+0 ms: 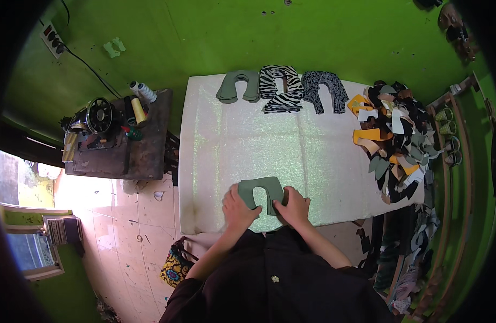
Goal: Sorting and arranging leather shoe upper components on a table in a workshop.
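Shirt [248, 280]; green arch [260, 182] seemingly within grip [238, 211]

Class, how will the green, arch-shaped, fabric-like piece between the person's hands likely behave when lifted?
The green, arch-shaped, fabric-like piece is probably light, given its open middle. Its narrow legs may flop. Flat, it should hardly roll.

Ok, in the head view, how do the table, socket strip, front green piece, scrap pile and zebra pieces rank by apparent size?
Largest to smallest:
1. Table
2. Scrap pile
3. Zebra pieces and front green piece: too alike to rank, the green nearer the camera
4. Socket strip
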Demonstrator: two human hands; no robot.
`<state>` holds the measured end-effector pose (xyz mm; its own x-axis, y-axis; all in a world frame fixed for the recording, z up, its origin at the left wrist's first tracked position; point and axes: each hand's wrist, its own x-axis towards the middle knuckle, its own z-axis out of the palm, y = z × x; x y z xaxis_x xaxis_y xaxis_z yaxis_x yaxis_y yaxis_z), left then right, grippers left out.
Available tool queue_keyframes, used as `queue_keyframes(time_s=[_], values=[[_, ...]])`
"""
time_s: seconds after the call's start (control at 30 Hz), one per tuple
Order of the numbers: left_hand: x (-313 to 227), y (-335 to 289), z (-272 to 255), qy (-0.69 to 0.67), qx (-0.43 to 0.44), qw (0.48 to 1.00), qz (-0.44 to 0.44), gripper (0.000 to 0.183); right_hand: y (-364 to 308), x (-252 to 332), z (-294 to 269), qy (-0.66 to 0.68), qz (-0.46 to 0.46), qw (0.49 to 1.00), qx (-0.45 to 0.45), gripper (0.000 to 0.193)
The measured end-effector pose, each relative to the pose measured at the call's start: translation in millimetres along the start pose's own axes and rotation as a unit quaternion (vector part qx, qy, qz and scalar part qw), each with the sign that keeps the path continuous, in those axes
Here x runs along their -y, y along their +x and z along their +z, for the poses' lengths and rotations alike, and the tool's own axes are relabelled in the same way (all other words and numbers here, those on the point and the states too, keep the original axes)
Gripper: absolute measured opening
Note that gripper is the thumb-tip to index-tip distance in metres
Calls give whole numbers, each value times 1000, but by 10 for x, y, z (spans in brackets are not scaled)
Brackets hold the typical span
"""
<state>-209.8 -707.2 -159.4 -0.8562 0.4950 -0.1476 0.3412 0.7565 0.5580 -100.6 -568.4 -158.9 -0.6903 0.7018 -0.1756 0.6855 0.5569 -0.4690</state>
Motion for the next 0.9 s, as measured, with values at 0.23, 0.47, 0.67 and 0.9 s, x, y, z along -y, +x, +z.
queue_keyframes(time_s=[0.23, 0.47, 0.67, 0.9], values=[[298, 72, 329, -28, -65, 994, 83, 78, -119, 186, 124, 3, -13, 999, 52, 76], [46, 204, 82, 48, -54, 990, 119, 70, 30, 279, 157, -24, -77, 996, -39, 70], [38, 558, -6, 115, 103, 976, 157, 54, 483, 294, 167, -82, -203, 974, 52, 41], [106, 766, 77, 70, 86, 967, 231, 31, 614, 303, 186, -103, -201, 971, 84, 31]])
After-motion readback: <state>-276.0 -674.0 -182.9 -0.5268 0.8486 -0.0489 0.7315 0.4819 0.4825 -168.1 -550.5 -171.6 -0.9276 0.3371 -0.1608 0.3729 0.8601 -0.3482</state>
